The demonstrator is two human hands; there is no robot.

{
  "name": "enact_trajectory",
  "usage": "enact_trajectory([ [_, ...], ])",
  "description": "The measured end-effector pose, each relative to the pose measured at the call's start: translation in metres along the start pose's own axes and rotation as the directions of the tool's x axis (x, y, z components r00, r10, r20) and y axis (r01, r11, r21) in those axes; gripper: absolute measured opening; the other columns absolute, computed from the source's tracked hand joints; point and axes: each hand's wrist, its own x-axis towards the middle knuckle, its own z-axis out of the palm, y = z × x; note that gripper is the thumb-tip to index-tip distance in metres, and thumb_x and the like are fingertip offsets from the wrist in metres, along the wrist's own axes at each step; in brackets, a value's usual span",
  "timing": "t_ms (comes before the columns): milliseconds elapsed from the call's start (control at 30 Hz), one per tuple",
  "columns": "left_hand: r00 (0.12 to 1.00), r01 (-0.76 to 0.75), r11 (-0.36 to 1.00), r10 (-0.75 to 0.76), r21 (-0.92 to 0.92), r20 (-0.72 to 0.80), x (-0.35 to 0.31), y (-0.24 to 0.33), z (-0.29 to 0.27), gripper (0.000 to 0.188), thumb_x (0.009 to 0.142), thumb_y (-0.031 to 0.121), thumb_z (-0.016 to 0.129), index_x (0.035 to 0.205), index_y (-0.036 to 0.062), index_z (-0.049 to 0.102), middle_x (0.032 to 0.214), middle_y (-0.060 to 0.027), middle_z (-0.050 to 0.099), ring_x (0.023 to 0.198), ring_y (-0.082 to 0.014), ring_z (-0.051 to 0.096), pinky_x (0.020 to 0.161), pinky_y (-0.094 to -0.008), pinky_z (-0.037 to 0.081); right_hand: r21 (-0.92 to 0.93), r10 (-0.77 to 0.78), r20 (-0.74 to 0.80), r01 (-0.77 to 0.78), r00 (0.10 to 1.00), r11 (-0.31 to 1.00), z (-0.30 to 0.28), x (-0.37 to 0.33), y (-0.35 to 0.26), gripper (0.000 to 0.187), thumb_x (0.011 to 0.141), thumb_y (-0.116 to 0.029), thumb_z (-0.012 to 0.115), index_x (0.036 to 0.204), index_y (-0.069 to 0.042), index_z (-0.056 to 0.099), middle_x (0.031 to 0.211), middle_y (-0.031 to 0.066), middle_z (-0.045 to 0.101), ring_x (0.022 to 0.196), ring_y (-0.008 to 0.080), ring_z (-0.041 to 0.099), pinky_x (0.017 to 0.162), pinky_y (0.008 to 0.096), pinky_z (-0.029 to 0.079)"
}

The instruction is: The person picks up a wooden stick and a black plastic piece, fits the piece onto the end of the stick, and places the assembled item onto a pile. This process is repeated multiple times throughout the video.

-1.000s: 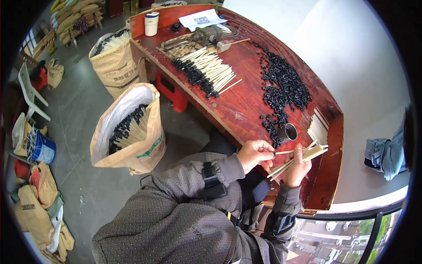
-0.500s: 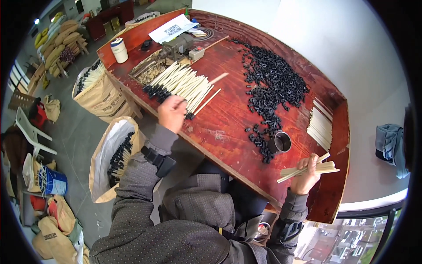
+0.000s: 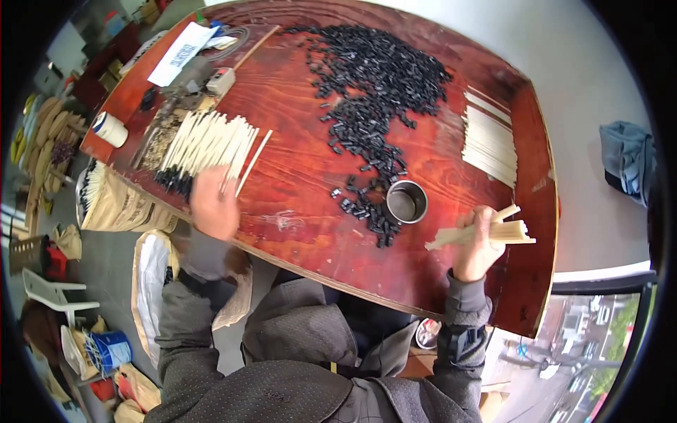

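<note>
My right hand (image 3: 478, 247), at the right of the red wooden workbench (image 3: 296, 190), is closed around a bundle of pale thin wooden sticks (image 3: 513, 231), whose ends stick out on both sides. On the left, my left hand (image 3: 215, 204) is over the near end of a spread of pale sticks (image 3: 211, 141), many with black tips (image 3: 173, 182). Motion smears its fingers, so whether they grip a stick is unclear. A small round metal cup (image 3: 407, 202) stands beside a heap of short black tube-like pieces (image 3: 381, 84).
More pale sticks (image 3: 488, 141) lie in a row by the right wall of the bench. A small motor-like machine (image 3: 190, 76), a paper sheet (image 3: 183, 53) and a white bottle (image 3: 110, 130) are at the left. An open paper sack (image 3: 149, 282) stands below the bench edge.
The view has swung, so the bench appears farther left and higher. My left hand is still by the tipped ends of the sticks, now more blurred. My right hand keeps its bundle.
</note>
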Motion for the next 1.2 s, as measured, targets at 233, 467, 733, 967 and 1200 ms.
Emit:
enact_trajectory([
  [233, 0.886, -0.081, 0.896, 0.265, -0.437, 0.380, -0.041, 0.092, 0.095, 0.024, 0.086, 0.002, 0.068, 0.110, -0.0005, 0.066, 0.095, -0.0169, 0.063, 0.085, -0.0331, 0.064, 0.072, -0.0375, 0.053, -0.414, -0.109, 0.123, 0.151, 0.986, 0.898, -0.026, 0.004, 0.024, 0.016, 0.098, -0.018, 0.064, 0.097, -0.002, 0.060, 0.081, 0.0022, 0.055, 0.069, 0.0110, 0.054, 0.062, 0.0266, 0.046],
  [467, 0.833, -0.169, 0.940, 0.297, -0.295, 0.468, -0.037, 0.092, 0.111, 0.024, 0.083, 0.006, 0.070, 0.106, 0.0013, 0.067, 0.091, -0.0131, 0.060, 0.082, -0.0341, 0.062, 0.070, -0.0419, 0.053, -0.521, -0.083, 0.169, 0.161, 0.982, 0.838, -0.025, 0.002, 0.004, 0.014, 0.097, -0.012, 0.066, 0.089, -0.002, 0.062, 0.078, 0.0010, 0.052, 0.066, 0.0096, 0.051, 0.058, 0.0240, 0.044],
  [733, 0.867, -0.084, 0.949, 0.220, -0.304, 0.447, -0.041, 0.098, 0.109, 0.022, 0.080, 0.006, 0.072, 0.100, 0.0024, 0.066, 0.090, -0.0127, 0.059, 0.081, -0.0344, 0.062, 0.069, -0.0426, 0.052, -0.571, -0.228, 0.167, 0.283, 0.959, 0.771, -0.031, 0.005, 0.007, 0.015, 0.094, -0.009, 0.069, 0.084, -0.002, 0.060, 0.077, -0.0002, 0.053, 0.063, 0.0091, 0.049, 0.053, 0.0235, 0.040],
  [967, 0.856, -0.066, 0.937, 0.230, -0.343, 0.463, -0.041, 0.100, 0.112, 0.018, 0.080, 0.005, 0.070, 0.097, 0.0026, 0.064, 0.090, -0.0127, 0.058, 0.079, -0.0351, 0.062, 0.066, -0.0435, 0.052, -0.449, -0.308, 0.086, 0.313, 0.947, 0.837, 0.006, 0.006, -0.017, 0.010, 0.095, -0.007, 0.068, 0.098, -0.003, 0.060, 0.072, -0.0004, 0.054, 0.059, 0.0061, 0.048, 0.052, 0.0220, 0.036],
  [1200, 0.802, -0.170, 0.945, 0.297, -0.278, 0.519, -0.036, 0.103, 0.115, 0.013, 0.082, 0.003, 0.064, 0.094, 0.0014, 0.059, 0.087, -0.0153, 0.056, 0.079, -0.0356, 0.062, 0.064, -0.0452, 0.052, -0.682, -0.387, 0.386, 0.541, 0.838, 0.491, 0.032, 0.021, 0.012, 0.009, 0.093, -0.006, 0.069, 0.095, -0.003, 0.061, 0.070, 0.0014, 0.057, 0.058, 0.0093, 0.051, 0.052, 0.0256, 0.041],
])
